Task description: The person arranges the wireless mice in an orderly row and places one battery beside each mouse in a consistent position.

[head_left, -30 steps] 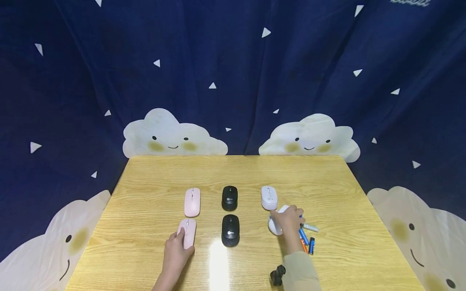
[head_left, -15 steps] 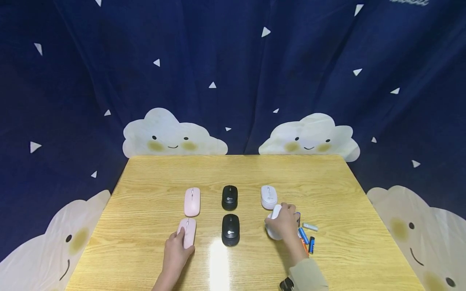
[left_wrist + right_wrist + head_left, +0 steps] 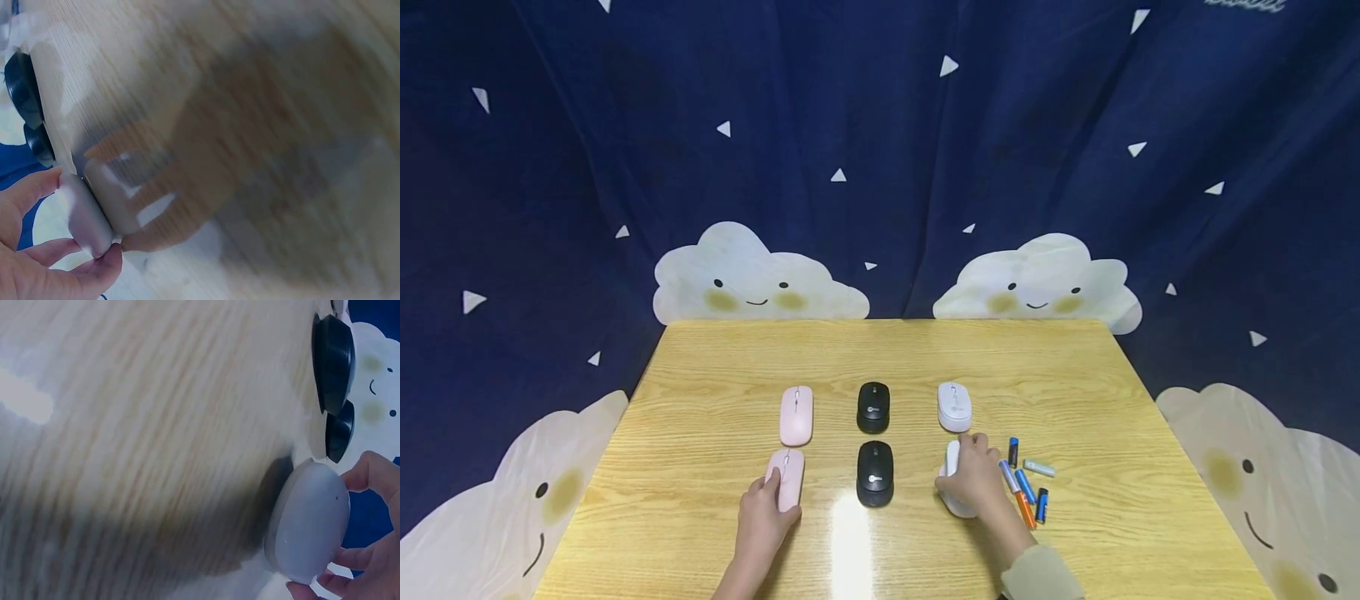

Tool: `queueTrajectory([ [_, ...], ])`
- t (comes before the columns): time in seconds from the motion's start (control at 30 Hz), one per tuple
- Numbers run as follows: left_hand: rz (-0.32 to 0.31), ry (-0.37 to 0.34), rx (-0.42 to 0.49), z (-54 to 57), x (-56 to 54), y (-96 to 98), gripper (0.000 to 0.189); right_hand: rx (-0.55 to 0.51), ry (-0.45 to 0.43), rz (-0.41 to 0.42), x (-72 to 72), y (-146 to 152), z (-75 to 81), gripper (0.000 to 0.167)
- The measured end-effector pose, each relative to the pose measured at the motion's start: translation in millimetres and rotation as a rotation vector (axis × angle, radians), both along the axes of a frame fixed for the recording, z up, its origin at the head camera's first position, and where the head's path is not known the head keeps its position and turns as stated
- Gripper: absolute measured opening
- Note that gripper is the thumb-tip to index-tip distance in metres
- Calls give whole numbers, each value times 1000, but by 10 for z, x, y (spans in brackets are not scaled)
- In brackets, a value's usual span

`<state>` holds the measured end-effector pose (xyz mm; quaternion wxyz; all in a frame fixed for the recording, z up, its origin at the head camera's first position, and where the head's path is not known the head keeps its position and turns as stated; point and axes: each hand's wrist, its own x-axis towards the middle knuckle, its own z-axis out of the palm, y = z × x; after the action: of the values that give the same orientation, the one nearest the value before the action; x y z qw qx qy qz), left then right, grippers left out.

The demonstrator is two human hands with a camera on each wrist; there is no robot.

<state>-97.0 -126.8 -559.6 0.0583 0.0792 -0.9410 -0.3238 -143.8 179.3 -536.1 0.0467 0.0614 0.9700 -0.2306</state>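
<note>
My left hand (image 3: 763, 515) grips the nearer pink computer mouse (image 3: 787, 481) at its sides, thumb on one side and fingers on the other; the left wrist view shows this pink mouse (image 3: 87, 215) between them. On the right, my right hand (image 3: 977, 477) holds a white computer mouse (image 3: 953, 467), its fingers covering much of it. In the right wrist view, thumb and fingertips pinch the edges of the white mouse (image 3: 309, 522), close over the tabletop. A second pink mouse (image 3: 796, 416) and a second white mouse (image 3: 954, 407) lie just behind the held ones.
Two black mice, a rear black mouse (image 3: 873, 407) and a front black mouse (image 3: 875, 473), stand in a column between my hands. Several batteries (image 3: 1026, 486) lie loose right of my right hand. A dark curtain (image 3: 895, 167) hangs behind the wooden table (image 3: 715, 358).
My right hand has moved left and toward me with the white mouse, turning it straighter and uncovering more of the batteries. My left hand has stayed on the pink mouse.
</note>
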Motion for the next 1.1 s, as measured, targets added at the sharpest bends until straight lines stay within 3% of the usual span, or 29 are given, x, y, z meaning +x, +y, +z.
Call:
queueTrajectory([
  [0.37, -3, -8, 4, -8, 2, -9, 68, 3, -12, 51, 21, 26, -97, 86],
  [1.1, 8, -30, 19, -13, -5, 8, 68, -28, -86, 72, 26, 53, -111, 86],
])
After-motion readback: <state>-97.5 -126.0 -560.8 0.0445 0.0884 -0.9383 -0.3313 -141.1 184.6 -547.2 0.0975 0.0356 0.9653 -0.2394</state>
